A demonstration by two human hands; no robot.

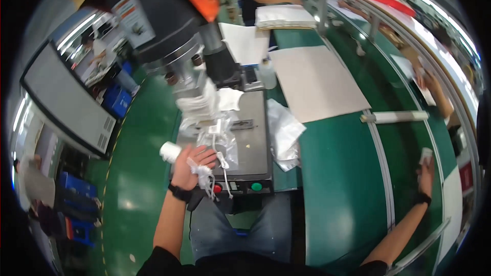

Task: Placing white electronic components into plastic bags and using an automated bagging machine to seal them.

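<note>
My left hand is palm up with fingers stretched out, at the front left corner of the machine's grey table. A bundled white cable lies against its palm side, and a white cylinder sits beside the thumb side. On the table, clear plastic bags lie under a white cable with a small white block. Far to the right, my right hand reaches over the green conveyor belt, its fingers closed around a small white cylindrical piece.
A black and orange machine head hangs over the table. A red button and a green button face me. Right of the table are a plastic bag, a cardboard sheet, a bottle and a white roller. Other people work nearby.
</note>
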